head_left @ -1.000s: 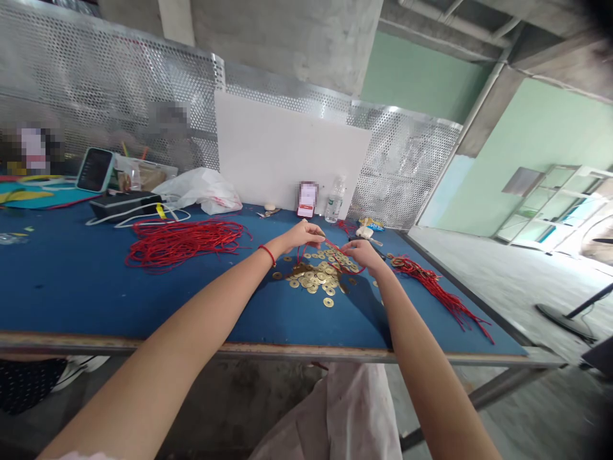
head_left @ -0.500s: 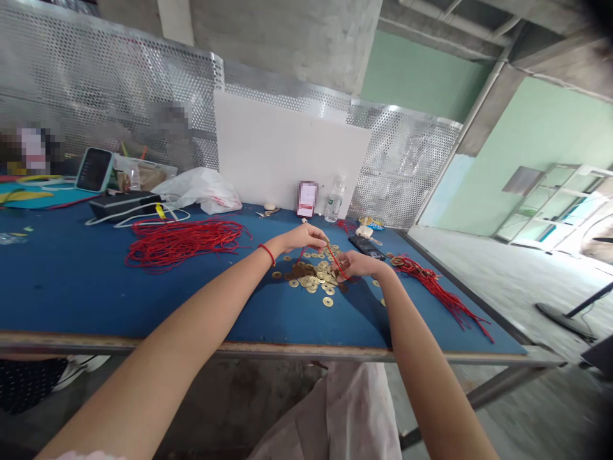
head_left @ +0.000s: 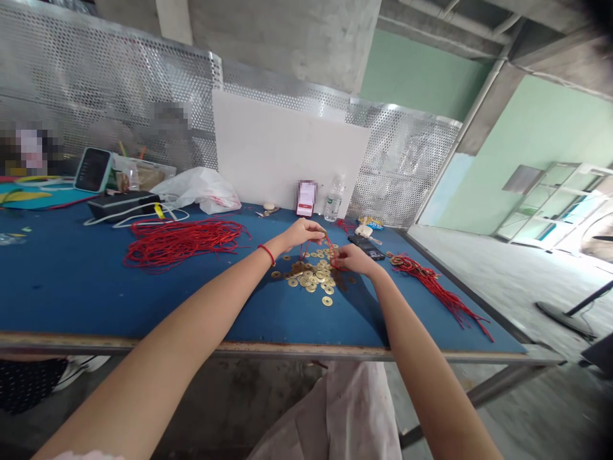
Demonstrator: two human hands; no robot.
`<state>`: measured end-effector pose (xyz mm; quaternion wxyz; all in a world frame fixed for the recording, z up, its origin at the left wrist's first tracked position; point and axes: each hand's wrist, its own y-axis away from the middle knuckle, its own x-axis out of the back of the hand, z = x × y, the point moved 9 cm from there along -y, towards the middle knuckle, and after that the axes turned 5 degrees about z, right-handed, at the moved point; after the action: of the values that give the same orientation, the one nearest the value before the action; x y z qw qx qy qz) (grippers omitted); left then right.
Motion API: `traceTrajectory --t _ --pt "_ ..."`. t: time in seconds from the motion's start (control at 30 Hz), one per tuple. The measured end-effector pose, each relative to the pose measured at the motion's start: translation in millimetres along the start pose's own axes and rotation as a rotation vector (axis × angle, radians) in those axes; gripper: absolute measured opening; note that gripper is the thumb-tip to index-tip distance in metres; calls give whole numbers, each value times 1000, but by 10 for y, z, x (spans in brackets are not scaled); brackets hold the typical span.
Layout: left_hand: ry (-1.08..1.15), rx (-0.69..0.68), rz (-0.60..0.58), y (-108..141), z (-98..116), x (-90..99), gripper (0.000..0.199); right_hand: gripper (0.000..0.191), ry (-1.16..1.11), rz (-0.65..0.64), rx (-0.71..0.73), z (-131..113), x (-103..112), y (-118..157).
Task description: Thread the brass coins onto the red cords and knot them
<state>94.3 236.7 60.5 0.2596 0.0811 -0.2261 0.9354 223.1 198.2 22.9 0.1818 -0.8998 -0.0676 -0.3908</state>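
My left hand (head_left: 306,233), with a red string bracelet (head_left: 267,253) at the wrist, pinches a red cord (head_left: 330,245) above a heap of brass coins (head_left: 316,276). From its fingertips the cord hangs down in strands. My right hand (head_left: 348,257) is lower and to the right, fingers closed on the same cord. Whether a coin sits at the left fingertips is too small to tell. The coins are round with square holes and lie loose on the blue table (head_left: 191,313). Shadows of both hands fall across some of them.
A large bundle of red cords (head_left: 186,243) lies at the left. Finished-looking corded coins (head_left: 431,281) lie at the right edge. Behind stand a propped phone (head_left: 305,198) and a water bottle (head_left: 334,199); a dark phone (head_left: 366,247) lies flat beside my right hand. A white bag (head_left: 205,188) sits back left.
My right hand has moved slightly up and away from me, bending the cord into a loop between the hands. The left hand has shifted slightly left, still pinching.
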Motion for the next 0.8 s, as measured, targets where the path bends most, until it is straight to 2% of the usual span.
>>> traceTrajectory --t 0.13,0.23,0.33,0.5,0.6,0.8 --pt "-19 14 -11 2 -6 -45 20 21 -4 372 64 -145 384 24" --pt "-30 35 -37 13 -4 -104 15 24 -91 487 117 -271 500 75" --pt "-33 44 -60 31 19 -166 10 25 -100 477 160 -361 467 93" --pt "-9 50 -100 82 93 -255 9 24 74 459 155 -368 406 97" --pt "-6 65 -85 98 118 -253 8 23 106 468 124 -329 413 93" --pt "-36 71 -65 86 112 -228 6 19 142 369 117 -309 301 57"
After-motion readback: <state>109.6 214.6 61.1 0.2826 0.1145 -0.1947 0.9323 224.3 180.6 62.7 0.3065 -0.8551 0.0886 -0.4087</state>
